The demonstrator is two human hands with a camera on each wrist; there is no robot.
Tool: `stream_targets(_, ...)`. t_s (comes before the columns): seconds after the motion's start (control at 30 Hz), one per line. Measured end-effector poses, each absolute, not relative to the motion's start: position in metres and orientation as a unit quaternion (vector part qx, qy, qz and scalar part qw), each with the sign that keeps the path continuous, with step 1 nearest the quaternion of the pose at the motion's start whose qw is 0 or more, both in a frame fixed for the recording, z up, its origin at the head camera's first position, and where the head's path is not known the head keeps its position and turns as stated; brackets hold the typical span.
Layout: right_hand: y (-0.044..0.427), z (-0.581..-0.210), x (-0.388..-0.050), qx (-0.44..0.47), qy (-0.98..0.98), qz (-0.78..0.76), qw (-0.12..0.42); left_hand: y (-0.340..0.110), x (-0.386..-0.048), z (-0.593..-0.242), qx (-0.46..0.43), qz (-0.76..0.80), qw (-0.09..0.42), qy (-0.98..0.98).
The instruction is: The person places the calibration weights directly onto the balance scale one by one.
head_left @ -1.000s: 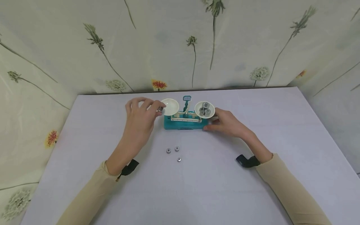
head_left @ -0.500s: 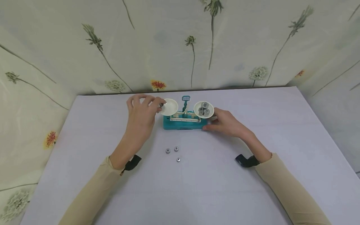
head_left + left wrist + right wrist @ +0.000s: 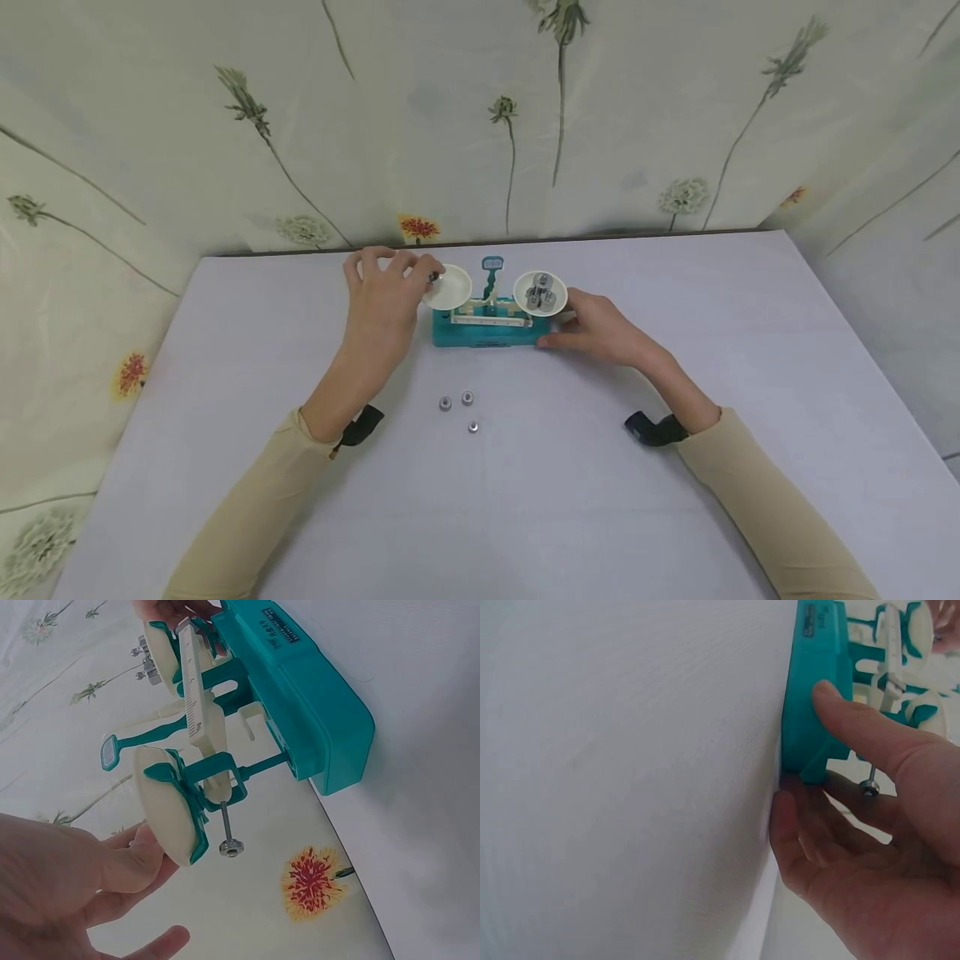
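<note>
I wear long, plain sleeves in pale beige cloth, the left sleeve (image 3: 243, 508) and the right sleeve (image 3: 765, 492) alike in colour and broadening toward the near side. My left cuff (image 3: 296, 427) looks slightly wrinkled, my right cuff (image 3: 703, 427) smoother, and beyond them my left grip (image 3: 382, 312) and right grip (image 3: 596, 329) are bare. Both wrists carry something black: the left fitting (image 3: 363, 426) short and angular, the right fitting (image 3: 654, 429) bent, with a blunt end
</note>
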State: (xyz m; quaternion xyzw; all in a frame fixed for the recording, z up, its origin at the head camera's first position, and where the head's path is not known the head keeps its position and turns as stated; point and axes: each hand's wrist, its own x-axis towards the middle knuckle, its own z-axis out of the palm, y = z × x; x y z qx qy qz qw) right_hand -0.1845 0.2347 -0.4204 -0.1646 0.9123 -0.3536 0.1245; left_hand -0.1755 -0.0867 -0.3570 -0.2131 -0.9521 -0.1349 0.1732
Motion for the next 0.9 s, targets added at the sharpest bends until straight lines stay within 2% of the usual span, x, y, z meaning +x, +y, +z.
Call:
stream_targets(0.53,0.2344,-0.4185,-0.184,-0.163,0.915,-0.346,0.128,-0.0816,-0.1803,-0.3582,-0.211,-0.136,0.169,-0.953)
stream_targets(0.9,0.2339,-0.4182,-0.1841,-0.164,0.914,-0.349,0.128,-0.0825,-0.1793,-0.3554,-0.207,-0.135,0.186,-0.951)
